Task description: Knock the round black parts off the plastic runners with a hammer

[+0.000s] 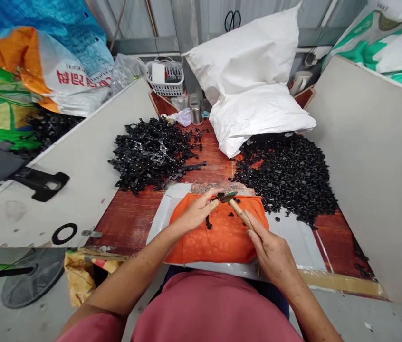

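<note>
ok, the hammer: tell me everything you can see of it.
The hammer has a slim, pale, wood-looking handle and a small, dark, greenish head. The right hand grips the handle, which slants away and leftward over the orange cloth. The head sits close to the left hand's fingertips and a black part; whether it touches that part is unclear. The handle's end is hidden in the grip.
</note>
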